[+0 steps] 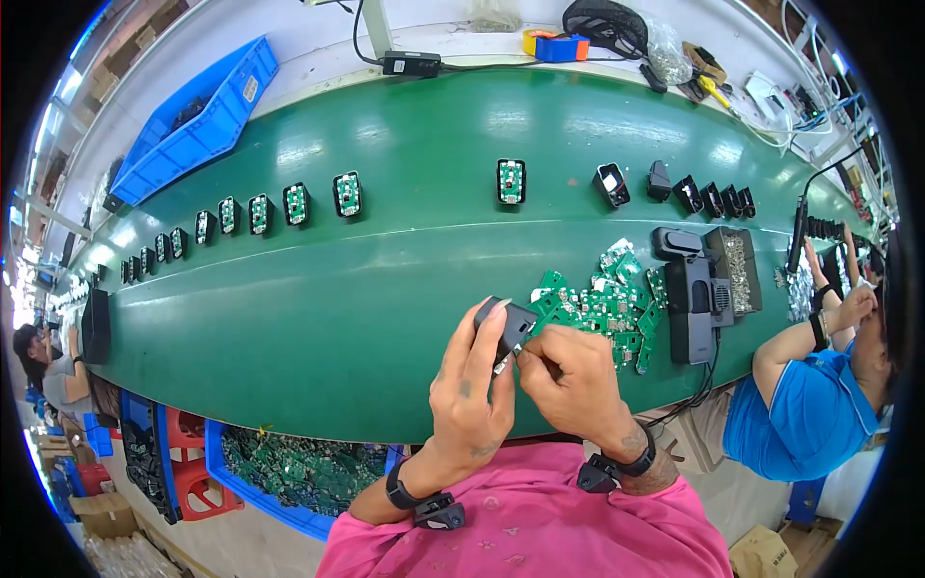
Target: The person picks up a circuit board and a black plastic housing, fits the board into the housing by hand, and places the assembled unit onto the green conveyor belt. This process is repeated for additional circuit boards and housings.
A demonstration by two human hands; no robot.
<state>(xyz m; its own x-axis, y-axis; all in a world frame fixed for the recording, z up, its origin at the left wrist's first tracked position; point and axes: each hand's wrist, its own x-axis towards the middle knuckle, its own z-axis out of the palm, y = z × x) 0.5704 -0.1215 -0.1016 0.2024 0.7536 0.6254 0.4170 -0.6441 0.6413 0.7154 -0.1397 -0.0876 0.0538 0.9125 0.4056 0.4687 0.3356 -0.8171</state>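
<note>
My left hand (470,385) grips a small black plastic housing (511,326), held tilted above the near edge of the green conveyor belt (385,279). My right hand (570,378) is closed at the housing's lower right side, fingertips pinching at it; whether it holds a small part I cannot tell. Just right of my hands lies a heap of small green circuit boards (607,299). Both wrists wear black bands.
Black housings with green boards inside (511,181) run in a row along the belt toward the left. A small tray of metal parts (737,270) and a black device (692,308) sit at right. Blue bins (198,120) stand far left, another with boards (289,477) below. A person in blue (809,405) works at right.
</note>
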